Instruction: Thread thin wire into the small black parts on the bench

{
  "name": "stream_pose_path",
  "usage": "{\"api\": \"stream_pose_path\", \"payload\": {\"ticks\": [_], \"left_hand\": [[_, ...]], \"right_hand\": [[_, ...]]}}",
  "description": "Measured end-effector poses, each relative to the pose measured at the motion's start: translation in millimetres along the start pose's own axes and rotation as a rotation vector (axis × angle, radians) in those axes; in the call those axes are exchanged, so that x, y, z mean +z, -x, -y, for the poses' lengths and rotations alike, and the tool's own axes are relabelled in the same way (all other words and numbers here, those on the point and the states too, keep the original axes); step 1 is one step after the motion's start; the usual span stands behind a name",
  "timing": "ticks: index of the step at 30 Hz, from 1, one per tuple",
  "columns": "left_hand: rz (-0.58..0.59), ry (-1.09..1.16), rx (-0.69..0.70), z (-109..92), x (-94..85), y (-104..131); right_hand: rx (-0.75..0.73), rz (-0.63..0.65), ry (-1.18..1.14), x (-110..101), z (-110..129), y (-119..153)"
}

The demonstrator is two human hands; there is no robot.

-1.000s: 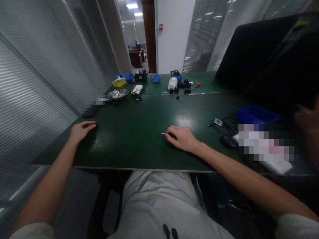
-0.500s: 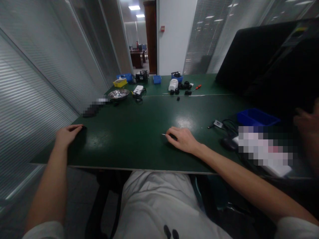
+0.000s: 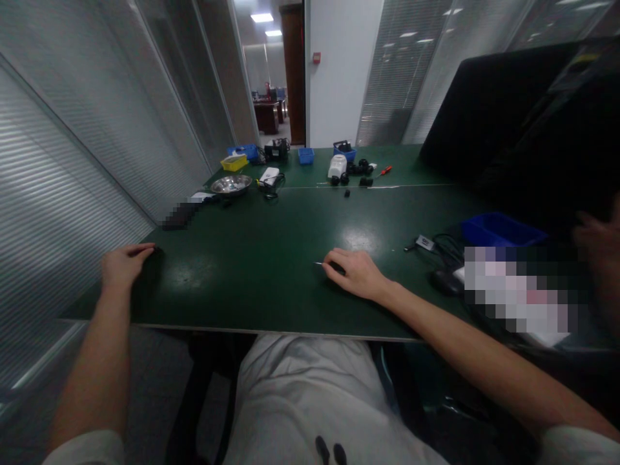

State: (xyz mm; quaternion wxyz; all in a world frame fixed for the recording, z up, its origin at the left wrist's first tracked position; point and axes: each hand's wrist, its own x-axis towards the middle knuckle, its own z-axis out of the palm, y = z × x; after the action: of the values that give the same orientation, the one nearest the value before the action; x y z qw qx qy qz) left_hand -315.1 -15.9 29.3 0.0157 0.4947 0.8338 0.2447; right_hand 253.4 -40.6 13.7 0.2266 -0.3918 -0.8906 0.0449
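Head view. The left hand (image 3: 121, 265) is at the left part of the desk (image 3: 252, 284), thumb and fingers pressed together on a dark bit (image 3: 155, 248), too small to identify. The right hand (image 3: 356, 270) is low over the desk in front of the person, thumb and forefinger pinching a metal piece (image 3: 318, 263); its thin end points left, the rest is hidden in the fingers. The fingertip grip appears suited to fine control of slender items.

The steel bowl (image 3: 249, 180), yellow tray (image 3: 235, 165) and red screwdriver (image 3: 385, 170) stand well apart from both hands, presumably to leave working room. At right, the blue tray (image 3: 533, 236) sits near a cable (image 3: 425, 243); its position would suit another person, whose blurred hand (image 3: 598, 236) shows beside it, grip not determinable.
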Motion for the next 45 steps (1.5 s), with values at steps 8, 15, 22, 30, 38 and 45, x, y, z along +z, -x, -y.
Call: {"api": "stream_pose_path", "payload": {"ticks": [8, 15, 22, 30, 38, 45], "left_hand": [[-0.05, -0.171, 0.106, 6.2, 5.4, -1.6], [-0.056, -0.377, 0.174, 1.4, 8.2, 4.3], [-0.091, -0.397, 0.287, 12.4, 13.4, -1.0], [-0.049, -0.219, 0.121, 23.3, 17.7, -16.0], [0.074, 0.028, -0.112, 21.8, 15.6, -18.0], [0.05, 0.114, -0.109, 27.1, 18.0, -19.8]], "right_hand": [[-0.006, -0.004, 0.003, 0.6, -0.2, 0.1], [-0.003, -0.001, 0.009, 0.0, 0.7, -0.2], [0.0, 0.017, 0.006, -1.4, 0.8, -0.4], [-0.01, 0.026, 0.011, 0.6, -0.7, -0.3], [-0.001, 0.038, 0.003, -0.8, -0.3, 0.0], [0.002, 0.044, 0.01, -0.1, -0.8, -0.8]]}}
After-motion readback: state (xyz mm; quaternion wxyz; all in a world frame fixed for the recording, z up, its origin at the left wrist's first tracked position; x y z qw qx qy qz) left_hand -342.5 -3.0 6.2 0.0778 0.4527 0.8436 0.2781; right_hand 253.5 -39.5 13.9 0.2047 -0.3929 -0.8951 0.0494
